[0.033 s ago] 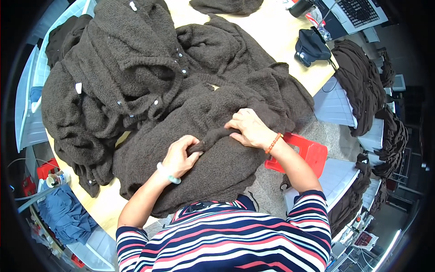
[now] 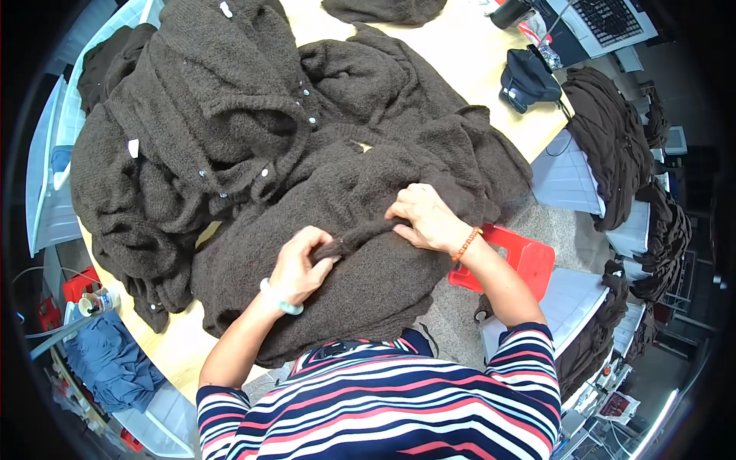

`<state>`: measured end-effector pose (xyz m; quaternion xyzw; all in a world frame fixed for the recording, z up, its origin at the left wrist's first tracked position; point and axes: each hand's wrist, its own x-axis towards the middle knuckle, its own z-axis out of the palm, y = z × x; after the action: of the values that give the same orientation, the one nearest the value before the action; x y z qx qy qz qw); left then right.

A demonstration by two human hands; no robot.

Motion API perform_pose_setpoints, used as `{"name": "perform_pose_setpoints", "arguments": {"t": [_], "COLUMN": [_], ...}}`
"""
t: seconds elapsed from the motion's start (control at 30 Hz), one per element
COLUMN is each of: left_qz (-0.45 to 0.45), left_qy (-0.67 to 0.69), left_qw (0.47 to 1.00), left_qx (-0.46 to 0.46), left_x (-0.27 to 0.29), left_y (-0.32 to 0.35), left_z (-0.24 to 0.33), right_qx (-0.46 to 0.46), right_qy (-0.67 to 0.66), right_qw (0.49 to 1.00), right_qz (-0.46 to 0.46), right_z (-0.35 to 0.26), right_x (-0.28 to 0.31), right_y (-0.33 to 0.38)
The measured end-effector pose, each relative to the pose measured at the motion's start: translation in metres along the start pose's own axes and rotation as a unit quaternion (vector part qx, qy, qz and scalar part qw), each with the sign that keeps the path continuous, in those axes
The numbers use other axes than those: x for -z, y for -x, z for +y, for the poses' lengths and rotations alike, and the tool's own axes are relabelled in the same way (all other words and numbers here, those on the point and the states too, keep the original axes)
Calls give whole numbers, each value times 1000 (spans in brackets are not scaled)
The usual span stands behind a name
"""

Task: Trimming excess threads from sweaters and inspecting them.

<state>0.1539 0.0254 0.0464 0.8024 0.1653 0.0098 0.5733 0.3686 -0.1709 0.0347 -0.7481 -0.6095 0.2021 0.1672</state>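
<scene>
A dark brown knitted sweater (image 2: 368, 284) lies spread over the table's near side and hangs toward my body. My left hand (image 2: 301, 268) pinches a rolled edge of it between thumb and fingers. Farther right, my right hand (image 2: 420, 217) grips the same edge, so a narrow ridge of knit runs between the two hands. The fingertips of both hands are partly hidden in the folds. Beyond them, to the left, more brown knitwear (image 2: 199, 100) with white buttons and small white tags is heaped up.
The pale wooden table (image 2: 475, 69) carries a black cap-like item (image 2: 529, 80) and a keyboard (image 2: 606, 21) stands past it. A red plastic stool (image 2: 529, 264) is by my right arm. White bins (image 2: 567, 180) of brown garments line the right; blue cloth (image 2: 111, 360) fills one at left.
Both hands keep their hold on the sweater's edge. The right hand has shifted very slightly to the right, and the left a little to the left.
</scene>
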Motion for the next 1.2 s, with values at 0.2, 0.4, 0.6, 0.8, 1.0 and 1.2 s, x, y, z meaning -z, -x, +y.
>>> {"name": "perform_pose_setpoints", "arguments": {"t": [0.2,0.4,0.6,0.8,1.0,1.2], "left_qz": [68,301,503,439,315,304], "left_qy": [139,6,147,-34,43,-231], "left_qw": [984,927,827,865,948,924], "left_qx": [-89,-225,-203,-241,28,32], "left_x": [41,145,288,224,87,25], "left_y": [11,15,106,138,216,239], "left_z": [62,103,61,28,-89,-54], "right_qx": [79,-7,-120,33,-63,-269], "right_qy": [-181,-72,96,159,78,-236], "right_qw": [976,978,902,876,991,929], "right_qz": [93,197,403,455,86,-98], "right_z": [-50,-40,1,-13,30,-49], "right_x": [41,79,167,199,94,42], "right_y": [-37,-79,-99,-93,2,65]}}
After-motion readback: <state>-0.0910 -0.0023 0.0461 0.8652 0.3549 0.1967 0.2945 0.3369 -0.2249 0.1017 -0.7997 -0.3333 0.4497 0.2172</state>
